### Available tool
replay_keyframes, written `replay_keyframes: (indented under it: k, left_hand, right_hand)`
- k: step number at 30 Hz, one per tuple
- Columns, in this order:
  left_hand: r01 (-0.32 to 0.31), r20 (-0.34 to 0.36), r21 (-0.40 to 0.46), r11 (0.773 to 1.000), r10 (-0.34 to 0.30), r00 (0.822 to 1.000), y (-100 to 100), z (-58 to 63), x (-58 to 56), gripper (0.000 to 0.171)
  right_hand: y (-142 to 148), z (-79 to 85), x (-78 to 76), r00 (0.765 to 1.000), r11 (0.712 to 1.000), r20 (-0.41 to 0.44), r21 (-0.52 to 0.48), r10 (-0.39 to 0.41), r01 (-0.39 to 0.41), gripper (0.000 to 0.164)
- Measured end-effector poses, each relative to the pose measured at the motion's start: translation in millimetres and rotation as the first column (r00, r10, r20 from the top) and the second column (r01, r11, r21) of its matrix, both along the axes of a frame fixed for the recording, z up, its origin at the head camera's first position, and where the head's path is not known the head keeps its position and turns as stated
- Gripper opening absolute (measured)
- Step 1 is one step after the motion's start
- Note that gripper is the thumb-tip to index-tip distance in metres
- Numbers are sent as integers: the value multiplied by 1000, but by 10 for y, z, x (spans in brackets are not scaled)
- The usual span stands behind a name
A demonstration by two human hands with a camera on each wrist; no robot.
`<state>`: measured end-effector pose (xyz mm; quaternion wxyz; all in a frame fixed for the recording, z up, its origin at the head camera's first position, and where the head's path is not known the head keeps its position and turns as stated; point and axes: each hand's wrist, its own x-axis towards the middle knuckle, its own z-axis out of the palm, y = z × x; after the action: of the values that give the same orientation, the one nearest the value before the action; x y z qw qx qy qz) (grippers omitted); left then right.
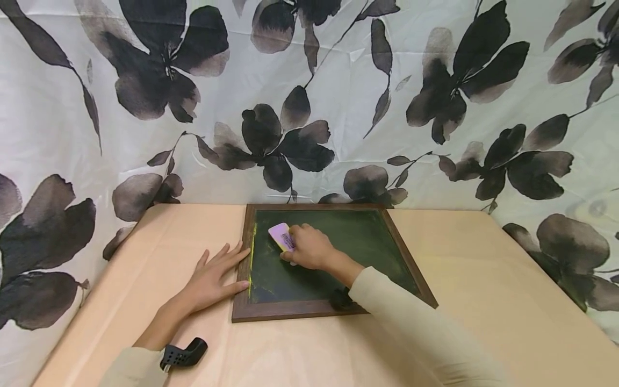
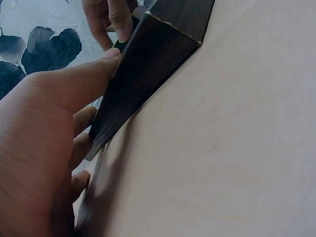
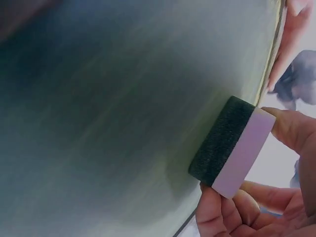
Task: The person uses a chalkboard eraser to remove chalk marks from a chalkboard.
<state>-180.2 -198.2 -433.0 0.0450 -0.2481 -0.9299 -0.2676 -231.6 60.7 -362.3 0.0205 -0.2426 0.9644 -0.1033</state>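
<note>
A chalkboard [image 1: 348, 231] in a dark brown wooden frame [image 1: 290, 310] lies on the table. My right hand [image 1: 311, 248] grips a chalkboard eraser [image 1: 279, 235] by its sides over the left part of the board. In the right wrist view the eraser [image 3: 242, 155] has a pink-lilac back and a dark felt pad, its felt side facing the board surface. With fingers spread, my left hand [image 1: 208, 282] rests against the left side of the frame, thumb and fingertips at its edge. Yellow chalk marks [image 1: 251, 258] run along the board's left inner edge.
Light wood-toned table [image 1: 483, 301] surrounds the board on both sides and in front. Behind it hangs a white curtain [image 1: 348, 107] with dark flowers. A black wrist device [image 1: 184, 355] sits at my left cuff, and another dark one [image 1: 342, 299] shows under my right wrist.
</note>
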Motion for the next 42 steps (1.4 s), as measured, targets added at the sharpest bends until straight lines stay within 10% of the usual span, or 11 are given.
replay_keyframes:
  k: [10,15,25,34,42]
  left_hand:
    - [0,-14,17,1000,0,1000,7,-7,29,73]
    - [-8,-21,15,1000,8,1000,-15,17,59,72]
    - [2,-16,26,1000,-2,1000,-12,-11,65,71]
    - [-2,-18,30,1000,2,1000,8,-54,60,71]
    - [0,-23,18,1000,0,1000,5,-27,56,71]
  right_hand:
    - [67,38,304,984,986,62,-18,169,-169,60]
    - [328,45,425,985,988,-76,-2,154,-154,60]
    - [1555,134,356,952,983,-271,-154,-141,101,60]
    - [2655,-5,258,886,906,-199,-165,-419,391,64]
    - [2958,-169,270,876,881,-100,-94,-472,464,69]
